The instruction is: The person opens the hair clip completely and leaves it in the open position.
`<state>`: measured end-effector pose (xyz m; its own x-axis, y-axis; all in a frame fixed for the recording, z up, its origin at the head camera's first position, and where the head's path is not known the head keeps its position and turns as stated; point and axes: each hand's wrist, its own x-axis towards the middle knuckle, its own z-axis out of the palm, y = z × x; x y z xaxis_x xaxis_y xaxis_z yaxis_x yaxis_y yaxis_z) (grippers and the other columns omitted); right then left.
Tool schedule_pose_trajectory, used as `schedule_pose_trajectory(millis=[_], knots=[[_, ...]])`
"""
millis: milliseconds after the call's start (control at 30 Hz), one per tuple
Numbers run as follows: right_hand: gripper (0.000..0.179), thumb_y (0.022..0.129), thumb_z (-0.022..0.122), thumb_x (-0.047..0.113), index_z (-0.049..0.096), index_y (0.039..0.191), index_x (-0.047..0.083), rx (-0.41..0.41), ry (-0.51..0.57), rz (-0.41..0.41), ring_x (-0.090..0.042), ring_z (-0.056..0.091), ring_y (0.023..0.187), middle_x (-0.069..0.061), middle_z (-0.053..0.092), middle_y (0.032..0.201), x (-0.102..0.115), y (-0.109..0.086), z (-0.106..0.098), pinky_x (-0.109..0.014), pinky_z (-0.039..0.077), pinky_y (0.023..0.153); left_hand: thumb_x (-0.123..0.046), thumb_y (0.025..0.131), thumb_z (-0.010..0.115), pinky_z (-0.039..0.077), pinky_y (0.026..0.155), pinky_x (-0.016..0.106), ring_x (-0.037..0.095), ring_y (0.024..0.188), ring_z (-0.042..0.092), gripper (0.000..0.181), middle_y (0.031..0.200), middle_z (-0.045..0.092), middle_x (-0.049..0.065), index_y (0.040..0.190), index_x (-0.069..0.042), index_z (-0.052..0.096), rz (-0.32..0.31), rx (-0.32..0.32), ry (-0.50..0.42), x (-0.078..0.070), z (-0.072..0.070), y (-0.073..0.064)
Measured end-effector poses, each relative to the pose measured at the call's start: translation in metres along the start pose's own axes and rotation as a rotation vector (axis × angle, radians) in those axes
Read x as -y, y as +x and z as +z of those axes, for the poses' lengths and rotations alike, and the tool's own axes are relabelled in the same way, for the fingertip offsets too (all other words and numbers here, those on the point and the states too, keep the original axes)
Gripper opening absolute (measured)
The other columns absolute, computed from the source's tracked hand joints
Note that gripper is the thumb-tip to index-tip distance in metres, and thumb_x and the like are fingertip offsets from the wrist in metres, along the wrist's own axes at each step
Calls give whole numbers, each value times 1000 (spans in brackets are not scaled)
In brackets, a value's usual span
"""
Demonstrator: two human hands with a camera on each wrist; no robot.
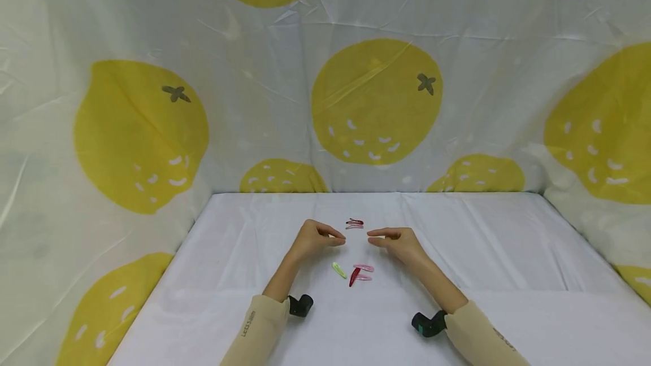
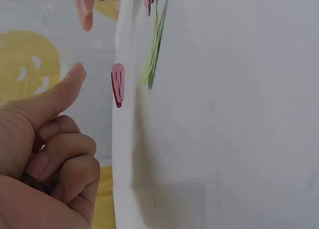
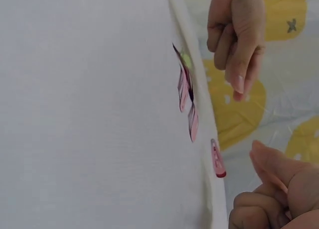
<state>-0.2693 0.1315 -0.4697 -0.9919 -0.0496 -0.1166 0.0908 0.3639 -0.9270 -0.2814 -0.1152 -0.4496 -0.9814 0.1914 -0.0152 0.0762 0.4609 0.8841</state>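
Note:
My left hand [image 1: 311,239] and right hand [image 1: 404,243] hover over the white table, fingertips facing each other across a small gap. Neither holds anything visible. Each hand has thumb and forefinger reaching forward, while the other fingers bend loosely in the wrist views. Just beyond the gap lie a red hair clip [image 1: 354,221] and a pink hair clip [image 1: 354,227], side by side. Nearer to me sits a loose group: a lime green snap clip [image 1: 339,270], a dark red clip [image 1: 354,278] and two pink clips [image 1: 364,268], partly overlapped by the red one.
A white cloth covers the table [image 1: 203,298]. Lemon-print curtain [image 1: 274,100] hangs behind it and along both sides. Black wrist-camera mounts [image 1: 301,305] stick out from the beige sleeves [image 1: 261,326] on both arms.

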Motion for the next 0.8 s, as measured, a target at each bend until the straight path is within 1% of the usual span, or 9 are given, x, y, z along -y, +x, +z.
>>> schedule_pose_trajectory(millis=[33,67,133,167,233,300,400,533,800], knots=[[26,91,80,32,82,111,16,11,-11,-6,-22,60,125,-2,76,122,-1,-5,-1,-33,44,94,-17,83,88,35,60,22,11,70,45,10,78,72,1,89,-10,85,7,12,-1,0,1,-4],[26,90,80,32,83,110,15,24,-15,-12,-22,60,123,-1,77,120,-1,-11,-2,-33,44,93,-16,83,88,34,60,22,11,69,45,10,75,70,-1,90,-10,85,13,24,0,1,2,-7],[26,89,82,31,83,109,15,47,-24,-31,-18,62,104,1,78,98,-4,-21,-2,-29,43,83,-15,82,88,33,59,21,11,68,43,11,69,62,-4,91,-10,85,30,46,4,2,4,-13],[25,88,83,29,83,108,14,59,-29,-45,-15,59,92,2,74,86,-6,-24,-1,-26,41,76,-15,82,88,32,58,21,11,66,42,11,66,58,-4,91,-10,85,38,58,9,3,6,-16],[25,87,84,26,83,108,13,86,-39,-76,-9,48,73,7,58,67,-10,-31,1,-23,34,64,-14,82,88,31,56,21,10,64,41,13,62,51,-5,93,-9,85,57,83,15,5,9,-21],[25,87,84,22,82,108,10,116,-41,-111,-8,36,60,5,41,58,-14,-35,3,-22,27,55,-13,81,88,30,54,21,9,61,40,14,60,48,-6,94,-8,85,70,108,25,5,13,-25],[22,87,83,19,83,106,9,137,-53,-157,-4,31,53,7,38,55,-19,-38,7,-20,24,51,-10,81,88,30,53,20,8,59,39,15,58,48,-6,94,-5,84,86,135,36,7,18,-30],[19,86,84,16,83,102,7,140,-77,-199,-3,32,52,7,40,55,-20,-39,11,-19,24,50,-6,79,88,30,52,20,8,59,39,16,57,49,-6,93,-1,83,106,140,63,7,22,-32],[11,85,84,12,83,94,6,116,-121,-214,-4,32,51,6,40,55,-18,-40,13,-19,25,50,-6,77,89,31,52,20,9,60,40,15,60,53,-5,91,-1,83,107,126,89,4,25,-33]])
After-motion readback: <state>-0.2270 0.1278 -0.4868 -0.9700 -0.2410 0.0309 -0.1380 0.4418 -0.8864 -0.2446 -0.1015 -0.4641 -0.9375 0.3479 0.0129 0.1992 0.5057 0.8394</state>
